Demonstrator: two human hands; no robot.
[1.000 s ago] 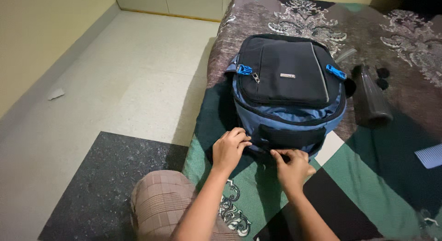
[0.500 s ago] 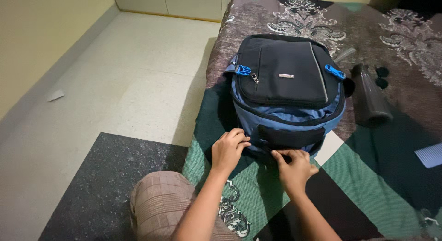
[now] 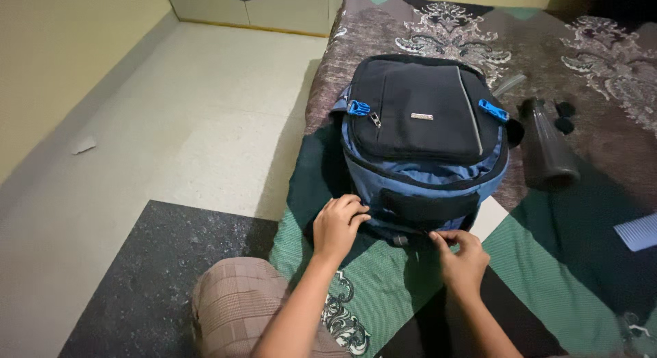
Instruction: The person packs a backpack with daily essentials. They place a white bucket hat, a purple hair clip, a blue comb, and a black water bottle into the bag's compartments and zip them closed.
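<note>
Backpack (image 3: 424,135): a blue and black backpack lies flat on the bed (image 3: 547,276), front pocket up, near the mattress's left edge; bright blue buckles show on both its sides.

Left hand (image 3: 339,224): curled against the backpack's near left corner, fingers bent and pressed to the blue fabric, gripping the edge of the bag.

Right hand (image 3: 465,259): at the backpack's near edge, just below the black strap panel; thumb and forefinger are pressed together in a pinch on something small at the zip line (too small to tell whether it is the zip pull).

Bottle (image 3: 545,147): a dark bottle lies on its side on the bed just to the right of the backpack, apart from both hands.

Cap (image 3: 564,109): a small dark round cap rests near the bottle's far end.

Comb (image 3: 638,233): a pale blue comb sits at the right edge of the view, well apart from the backpack.

Bedcover: patterned in green, black, white and grey-brown with floral prints.

Floor mat (image 3: 157,276): a dark speckled mat lies on the pale floor beside the bed, next to the person's checked-clad knee (image 3: 239,303).
</note>
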